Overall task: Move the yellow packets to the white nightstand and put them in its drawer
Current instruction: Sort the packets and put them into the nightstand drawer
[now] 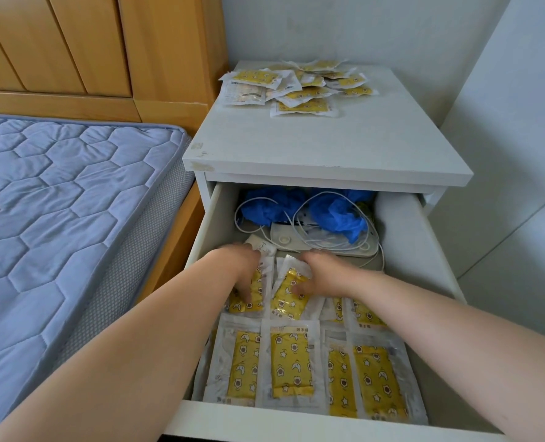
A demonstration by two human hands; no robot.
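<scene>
The white nightstand [312, 145] stands with its top drawer [405, 250] pulled out. A loose pile of yellow packets [300, 87] lies at the back of its top. More yellow packets [292, 362] lie in rows across the front of the drawer. Both my hands reach into the drawer's middle. My left hand [241, 272] presses its fingers down on one yellow packet [257, 290]. My right hand [317, 274] pinches a tilted yellow packet [285, 296], thumb on its face and fingers over its upper edge.
The back of the drawer holds blue gloves [338, 215], white cables [300, 231] and a flat white device [332, 245]. A blue quilted mattress [57, 202] on a wooden bed frame [105, 43] borders the nightstand's left. White walls close the back and right.
</scene>
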